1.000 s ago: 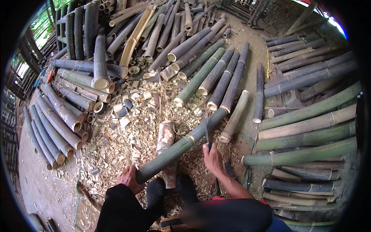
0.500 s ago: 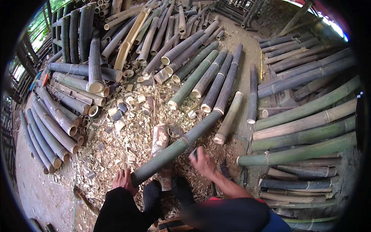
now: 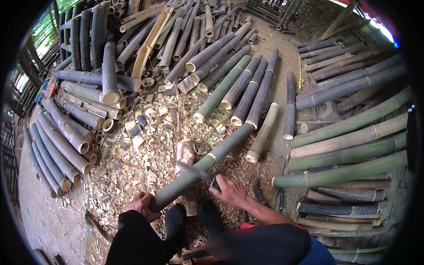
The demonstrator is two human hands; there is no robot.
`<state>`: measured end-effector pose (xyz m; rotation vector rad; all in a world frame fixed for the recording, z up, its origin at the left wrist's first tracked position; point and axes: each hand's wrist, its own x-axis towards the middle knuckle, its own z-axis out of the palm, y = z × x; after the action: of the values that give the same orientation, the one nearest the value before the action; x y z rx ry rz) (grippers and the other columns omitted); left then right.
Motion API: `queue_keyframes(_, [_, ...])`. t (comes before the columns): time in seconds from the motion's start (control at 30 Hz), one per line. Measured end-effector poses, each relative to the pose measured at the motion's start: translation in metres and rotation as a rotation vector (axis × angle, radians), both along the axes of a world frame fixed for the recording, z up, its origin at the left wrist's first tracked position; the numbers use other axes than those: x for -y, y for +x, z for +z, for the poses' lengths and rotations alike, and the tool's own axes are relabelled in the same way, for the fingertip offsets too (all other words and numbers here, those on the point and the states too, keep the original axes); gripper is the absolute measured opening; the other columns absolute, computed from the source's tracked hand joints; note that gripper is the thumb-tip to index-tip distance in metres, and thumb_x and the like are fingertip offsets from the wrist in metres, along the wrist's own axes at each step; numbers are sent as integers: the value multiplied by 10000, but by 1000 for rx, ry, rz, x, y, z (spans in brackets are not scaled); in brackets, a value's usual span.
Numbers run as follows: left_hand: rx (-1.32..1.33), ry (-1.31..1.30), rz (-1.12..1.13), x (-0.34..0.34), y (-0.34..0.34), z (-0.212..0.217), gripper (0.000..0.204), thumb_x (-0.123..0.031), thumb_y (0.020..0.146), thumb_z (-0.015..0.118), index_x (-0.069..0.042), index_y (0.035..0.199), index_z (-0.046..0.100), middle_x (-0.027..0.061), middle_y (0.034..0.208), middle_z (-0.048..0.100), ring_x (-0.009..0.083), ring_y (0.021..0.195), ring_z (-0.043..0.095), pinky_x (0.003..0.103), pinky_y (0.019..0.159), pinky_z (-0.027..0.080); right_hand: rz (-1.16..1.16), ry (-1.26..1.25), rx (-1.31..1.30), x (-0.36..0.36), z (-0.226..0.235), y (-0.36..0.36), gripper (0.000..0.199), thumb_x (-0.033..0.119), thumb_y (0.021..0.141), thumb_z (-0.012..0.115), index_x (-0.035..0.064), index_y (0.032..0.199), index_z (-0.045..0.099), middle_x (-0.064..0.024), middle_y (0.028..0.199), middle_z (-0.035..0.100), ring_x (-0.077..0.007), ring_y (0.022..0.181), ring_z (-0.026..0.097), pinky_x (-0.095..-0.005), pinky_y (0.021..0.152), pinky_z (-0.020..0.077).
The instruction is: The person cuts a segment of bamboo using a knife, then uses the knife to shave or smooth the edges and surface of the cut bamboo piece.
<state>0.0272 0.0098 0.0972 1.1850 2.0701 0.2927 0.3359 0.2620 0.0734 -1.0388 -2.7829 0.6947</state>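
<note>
A thick green bamboo pole slants from lower left to upper right across an upright, pale-topped wooden block. My left hand is closed at the pole's near end; its grip there is partly hidden. In my right hand is the dark handle of a machete, its blade lying across the pole a little on my side of a pale node ring. Whether the edge touches the bamboo I cannot tell. The pole's far end meets the ends of other poles on the ground.
Wood chips cover the ground around the block. Bamboo poles lie in rows at left, and more green poles are stacked at right. A split bamboo length leans on the far pile. My feet flank the block.
My right hand has moved slightly left and down, bringing the machete blade over the pole. The pole has turned a little, and a pale ring now shows at its node. My left hand stays at its end.
</note>
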Motion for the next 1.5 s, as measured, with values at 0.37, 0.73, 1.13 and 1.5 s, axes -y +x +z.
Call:
queue_keyframes(0.37, [117,20,39,-5,-14,6,766,-404,634,952,-66,1265,683,194,1091,751,371,1045,741,453,946,578,-31,-30,-21,-6,-9,2,451,467,1068,595,28,1122,509,-289,885,699,-489,784,718,-587,636,563])
queue_keyframes(0.73, [-279,80,-28,0,14,-3,751,-391,665,956,-77,1243,593,189,1123,760,367,1066,744,462,967,567,-55,-267,-66,36,9,-3,414,422,1059,633,32,1110,504,-264,866,696,-513,816,701,-590,681,550])
queue_keyframes(1.13, [292,-67,68,2,-22,4,728,-363,625,966,-53,1244,741,194,1146,770,344,1094,748,429,992,570,29,-37,-3,4,-2,4,459,472,1072,586,24,1136,506,-259,837,693,-444,759,737,-574,609,555])
queue_keyframes(1.5, [-68,-37,-41,-6,20,42,699,-274,687,935,-69,1266,600,219,1184,735,388,1170,703,465,1028,548,-64,-74,60,0,3,5,475,486,1059,598,28,1143,507,-266,839,699,-480,813,724,-585,680,555])
